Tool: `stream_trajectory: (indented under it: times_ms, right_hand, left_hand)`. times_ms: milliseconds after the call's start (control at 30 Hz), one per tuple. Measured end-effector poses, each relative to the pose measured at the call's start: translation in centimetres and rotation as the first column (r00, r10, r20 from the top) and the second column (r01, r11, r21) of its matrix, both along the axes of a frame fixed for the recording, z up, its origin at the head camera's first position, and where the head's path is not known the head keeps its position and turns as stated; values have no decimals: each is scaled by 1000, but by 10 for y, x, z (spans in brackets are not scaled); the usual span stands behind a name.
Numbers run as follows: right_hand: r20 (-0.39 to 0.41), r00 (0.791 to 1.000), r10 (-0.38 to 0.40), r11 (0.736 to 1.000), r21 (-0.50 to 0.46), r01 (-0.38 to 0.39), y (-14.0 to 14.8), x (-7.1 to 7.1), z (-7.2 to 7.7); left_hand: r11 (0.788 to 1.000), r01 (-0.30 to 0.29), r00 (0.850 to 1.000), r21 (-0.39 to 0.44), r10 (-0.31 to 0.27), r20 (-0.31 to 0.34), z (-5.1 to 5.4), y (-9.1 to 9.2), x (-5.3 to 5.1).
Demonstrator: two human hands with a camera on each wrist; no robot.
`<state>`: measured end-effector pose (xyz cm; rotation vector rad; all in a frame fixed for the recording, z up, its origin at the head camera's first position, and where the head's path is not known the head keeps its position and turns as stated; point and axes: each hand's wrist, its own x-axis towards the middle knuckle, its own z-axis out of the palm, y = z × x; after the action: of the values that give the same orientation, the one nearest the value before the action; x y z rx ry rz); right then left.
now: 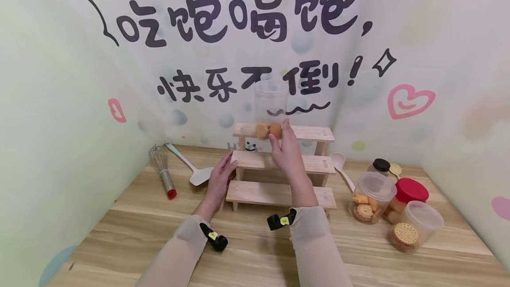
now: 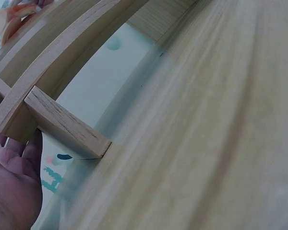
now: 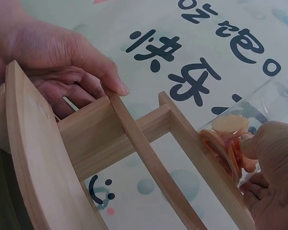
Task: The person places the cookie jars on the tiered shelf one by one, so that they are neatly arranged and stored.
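A three-step wooden display stand (image 1: 259, 193) stands near the back of the table. My left hand (image 1: 220, 181) grips its left end at the middle step, thumb on the board's edge and fingers underneath, as the right wrist view shows. At the top step (image 3: 182, 139), my right hand (image 1: 288, 156) holds a clear plastic jar (image 1: 271, 103) upright by its lower part. Several round biscuits (image 3: 230, 125) lie at the bottom of this jar. Whether its base touches the board cannot be told.
Right of the stand are an open-looking jar of biscuits (image 1: 416, 225), another clear jar (image 1: 374, 187), a red-lidded jar (image 1: 412, 189), a black-lidded jar (image 1: 381, 165) and a white spoon (image 1: 344, 169). On the left lie a whisk (image 1: 163, 169) and a spatula (image 1: 199, 175).
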<state>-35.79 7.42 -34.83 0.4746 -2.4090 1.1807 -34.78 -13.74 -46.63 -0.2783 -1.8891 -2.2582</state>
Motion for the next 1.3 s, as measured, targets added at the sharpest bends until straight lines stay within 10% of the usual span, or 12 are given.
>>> stream_trajectory:
  times_ms: [767, 1067, 1300]
  right_hand:
    - [1, 999, -42, 999, -4, 42, 0, -3, -3]
    - [-5, 999, -50, 999, -5, 50, 1, -6, -6]
    - [-6, 999, -53, 999, 10, 53, 1, -6, -5]
  left_hand:
    - [1000, 12, 1000, -9, -12, 25, 4, -1, -1]
    - [999, 8, 1000, -45, -7, 23, 31, 3, 22]
    - [1000, 25, 1000, -13, -25, 18, 28, 3, 21]
